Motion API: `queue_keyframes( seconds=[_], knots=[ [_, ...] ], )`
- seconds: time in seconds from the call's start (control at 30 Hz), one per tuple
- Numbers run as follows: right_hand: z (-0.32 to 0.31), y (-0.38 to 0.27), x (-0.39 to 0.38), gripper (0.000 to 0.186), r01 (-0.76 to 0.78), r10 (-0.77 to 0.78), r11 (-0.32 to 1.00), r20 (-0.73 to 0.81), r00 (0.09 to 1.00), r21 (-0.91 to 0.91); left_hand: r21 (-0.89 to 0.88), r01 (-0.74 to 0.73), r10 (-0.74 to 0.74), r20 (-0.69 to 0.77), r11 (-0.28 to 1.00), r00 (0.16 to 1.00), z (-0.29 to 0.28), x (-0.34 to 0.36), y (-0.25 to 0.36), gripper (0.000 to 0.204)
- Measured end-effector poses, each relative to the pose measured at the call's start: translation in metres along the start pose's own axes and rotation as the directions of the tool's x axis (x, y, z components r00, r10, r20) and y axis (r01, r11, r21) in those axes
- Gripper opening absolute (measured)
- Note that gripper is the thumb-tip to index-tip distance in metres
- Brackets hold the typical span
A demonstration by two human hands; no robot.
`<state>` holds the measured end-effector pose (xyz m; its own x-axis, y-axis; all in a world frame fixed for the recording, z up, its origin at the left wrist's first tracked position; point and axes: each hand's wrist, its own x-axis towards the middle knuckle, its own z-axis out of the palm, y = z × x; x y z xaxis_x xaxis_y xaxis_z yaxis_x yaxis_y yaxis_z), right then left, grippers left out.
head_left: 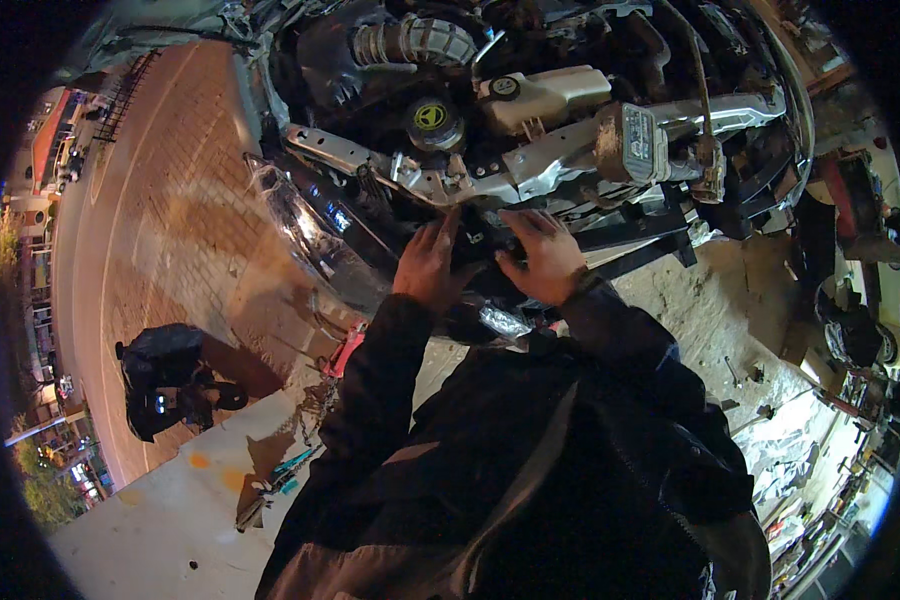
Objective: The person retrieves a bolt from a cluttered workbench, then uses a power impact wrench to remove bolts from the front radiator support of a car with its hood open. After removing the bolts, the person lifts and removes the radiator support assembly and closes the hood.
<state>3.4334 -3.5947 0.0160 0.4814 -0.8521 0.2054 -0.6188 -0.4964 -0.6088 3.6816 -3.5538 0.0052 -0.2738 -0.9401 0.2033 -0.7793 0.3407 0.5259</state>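
Both hands reach into the front of a car with an exposed engine bay, just below its bare metal front crossmember (560, 160). My left hand (433, 262) lies at a dark recess with its fingers stretched forward and its thumb turned inward. To its right, my right hand (548, 258) has its fingers extended toward the crossmember and its thumb apart. Dark parts (478, 250) lie between the hands; their kind is too dark to make out. Left of the hands is a headlight (305, 220) with a shiny clear lens. A crumpled-looking shiny piece (505, 321) sits below them.
Behind the crossmember are a round cap with a yellow-green symbol (430, 118), a pale reservoir (550, 98) and a ribbed air hose (415, 43). A scooter (170, 380) stands at left beyond a red tool (344, 350). Clutter (850, 330) lines the right side.
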Motion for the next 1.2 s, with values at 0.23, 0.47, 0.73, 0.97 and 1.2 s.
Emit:
queue_keyframes(
  seconds=[0.23, 0.47, 0.73, 0.97, 1.2],
  knots=[
    [0.004, -0.006, 0.018, 0.057, -0.066, 0.098, 0.99, 0.287, 0.953, -0.121, 0.019, -0.084, 0.084, -0.03, 0.996, 0.996, -0.003, 0.004, 0.002, 0.1],
    [0.003, -0.014, 0.027, 0.059, -0.1, 0.155, 0.979, 0.326, 0.933, -0.18, 0.068, -0.135, 0.136, -0.01, 0.989, 0.991, -0.008, 0.009, -0.001, 0.099],
    [0.003, -0.009, 0.022, 0.065, -0.089, 0.172, 0.972, 0.401, 0.9, -0.218, 0.046, -0.191, 0.19, 0.026, 0.981, 0.981, -0.005, 0.011, -0.001, 0.095],
    [0.009, -0.008, 0.02, 0.058, -0.048, 0.14, 0.968, 0.371, 0.918, -0.247, 0.026, -0.12, 0.116, 0.113, 0.992, 0.987, -0.003, 0.015, -0.003, 0.094],
    [0.004, -0.013, 0.017, 0.056, -0.076, 0.165, 0.966, 0.366, 0.916, -0.247, 0.01, 0.018, -0.019, 0.168, 1.0, 0.986, -0.011, 0.018, 0.012, 0.09]
  ],
)
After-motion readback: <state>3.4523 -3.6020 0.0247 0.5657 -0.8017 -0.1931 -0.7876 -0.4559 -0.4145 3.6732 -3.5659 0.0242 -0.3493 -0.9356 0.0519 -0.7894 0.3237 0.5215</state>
